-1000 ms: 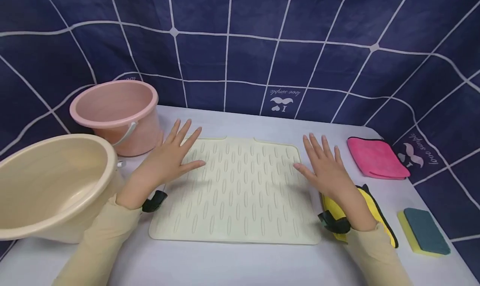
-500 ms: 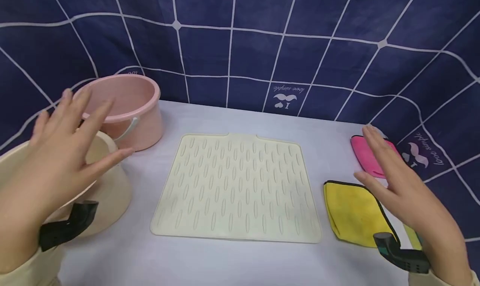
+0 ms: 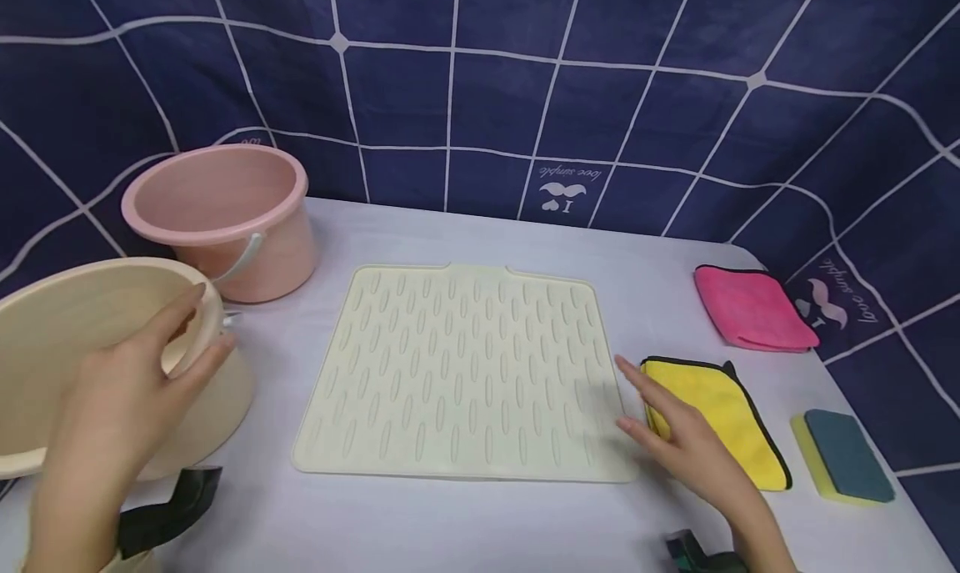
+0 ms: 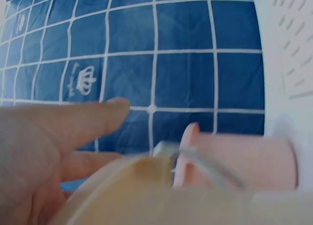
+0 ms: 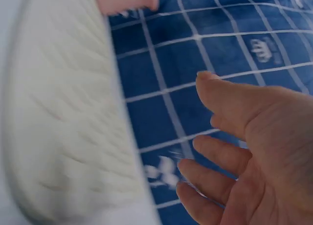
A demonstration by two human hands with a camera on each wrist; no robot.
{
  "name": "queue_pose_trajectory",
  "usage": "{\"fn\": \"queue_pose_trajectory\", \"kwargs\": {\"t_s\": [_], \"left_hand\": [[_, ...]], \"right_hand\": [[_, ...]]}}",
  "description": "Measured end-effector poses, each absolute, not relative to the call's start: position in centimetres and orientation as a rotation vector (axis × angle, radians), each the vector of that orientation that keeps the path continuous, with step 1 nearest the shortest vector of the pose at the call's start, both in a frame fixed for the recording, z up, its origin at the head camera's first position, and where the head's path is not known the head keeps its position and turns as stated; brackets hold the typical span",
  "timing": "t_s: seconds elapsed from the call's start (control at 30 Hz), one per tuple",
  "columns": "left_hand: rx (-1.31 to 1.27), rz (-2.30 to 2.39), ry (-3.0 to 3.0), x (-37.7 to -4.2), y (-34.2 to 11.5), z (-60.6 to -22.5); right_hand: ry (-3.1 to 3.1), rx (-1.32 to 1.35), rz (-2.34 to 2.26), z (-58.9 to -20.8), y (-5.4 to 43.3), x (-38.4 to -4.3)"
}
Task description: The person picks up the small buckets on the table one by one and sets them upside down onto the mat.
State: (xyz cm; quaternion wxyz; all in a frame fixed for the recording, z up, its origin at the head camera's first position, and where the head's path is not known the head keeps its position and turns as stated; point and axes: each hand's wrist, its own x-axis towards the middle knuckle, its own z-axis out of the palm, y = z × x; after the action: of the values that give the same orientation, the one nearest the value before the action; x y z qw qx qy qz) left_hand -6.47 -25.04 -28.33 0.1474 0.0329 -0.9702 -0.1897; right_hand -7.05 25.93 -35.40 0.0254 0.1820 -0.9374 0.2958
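Reaching over the cream bucket (image 3: 67, 331), the left hand (image 3: 123, 398) has thumb and index finger spread apart at the rim, though tbh I can't tell if they're touching it. That bucket's at the left end of the table (image 3: 480, 527), in front of the pink bucket (image 3: 273, 260), while the right hand (image 3: 690, 448) hangs loose, thumb parted from the fingers, near the off-white mat (image 3: 465, 373) and folded yellow cloth (image 3: 723, 419)
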Motion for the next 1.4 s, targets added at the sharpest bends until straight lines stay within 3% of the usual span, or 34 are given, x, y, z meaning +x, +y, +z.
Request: {"fn": "queue_pose_trajectory", "kwargs": {"t_s": [0.13,0.3,0.7,1.07,1.4], "left_hand": [[0.131,-0.447,-2.73,-7.0,-23.5,-28.4],[0.127,-0.341,-2.606,-7.7,-22.3,-28.8],[0.225,-0.288,-2.484,-7.7,-21.5,-29.1],[0.281,-0.347,-2.312,-5.6,-21.5,-28.5],[0.052,-0.755,-2.067,-4.5,-21.9,-28.0]], "right_hand": [[-2.906,0.668,1.144,-38.5,25.2,-8.2],[-2.984,0.596,1.06,-40.3,25.0,-8.2],[-2.966,0.627,0.943,-40.7,24.4,-8.3],[-3.03,0.622,0.886,-40.5,24.1,-8.3],[-3.031,0.597,0.893,-40.6,24.2,-8.2]]}}
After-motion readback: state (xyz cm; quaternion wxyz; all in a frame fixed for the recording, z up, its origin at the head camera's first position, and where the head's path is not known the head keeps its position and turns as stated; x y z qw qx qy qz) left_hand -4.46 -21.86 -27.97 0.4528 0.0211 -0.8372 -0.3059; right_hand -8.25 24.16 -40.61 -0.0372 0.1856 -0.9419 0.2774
